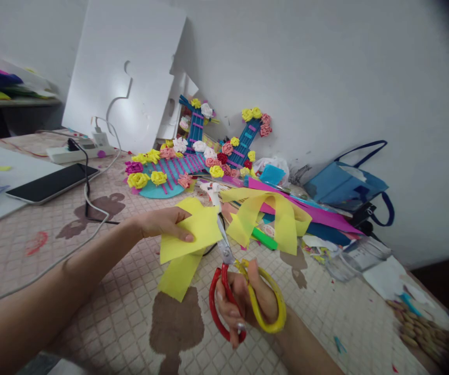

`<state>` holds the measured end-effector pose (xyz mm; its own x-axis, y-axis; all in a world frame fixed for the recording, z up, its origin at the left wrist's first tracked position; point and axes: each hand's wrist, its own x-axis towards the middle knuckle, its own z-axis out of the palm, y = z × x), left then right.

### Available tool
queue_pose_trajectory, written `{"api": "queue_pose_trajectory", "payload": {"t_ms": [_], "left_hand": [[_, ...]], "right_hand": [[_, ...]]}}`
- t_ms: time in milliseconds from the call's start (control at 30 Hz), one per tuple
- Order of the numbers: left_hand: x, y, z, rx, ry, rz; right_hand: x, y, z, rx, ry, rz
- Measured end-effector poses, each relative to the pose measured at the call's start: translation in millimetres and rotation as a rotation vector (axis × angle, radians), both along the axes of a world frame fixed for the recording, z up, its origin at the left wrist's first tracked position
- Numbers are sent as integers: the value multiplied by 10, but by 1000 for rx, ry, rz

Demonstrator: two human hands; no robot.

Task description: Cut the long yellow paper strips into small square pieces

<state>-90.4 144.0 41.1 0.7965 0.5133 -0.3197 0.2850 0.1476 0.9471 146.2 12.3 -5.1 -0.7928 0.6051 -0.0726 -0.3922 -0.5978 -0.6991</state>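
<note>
Head view: left hand (165,221) pinching yellow paper (205,229), thumb on top. Right hand (243,289) curled through scissors (227,253) handles, handles spread, blades by paper's 3 o'clock edge. Yellow strip (287,229) looped at scissors' 2 o'clock. Phone (52,183) at left hand's 10, flowers (159,178) at its 12.

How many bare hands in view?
2: the left hand, left of centre, holding flat yellow paper; the right hand, below centre, holding silver-bladed scissors with red and yellow handles.
</note>
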Motion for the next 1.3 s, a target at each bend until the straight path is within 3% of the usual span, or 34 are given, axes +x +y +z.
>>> {"api": "queue_pose_trajectory", "payload": {"t_ms": [700, 933, 1300], "left_hand": [[-16, 42, -11, 23, 3, 12], [2, 16, 5, 16, 10, 3], [79, -6, -124, 75, 2, -86]], "right_hand": [[-15, 22, -84, 24, 0, -79], [-6, -2, -24, -4, -30, -56], [-7, -5, -15, 12, -55, -63]]}}
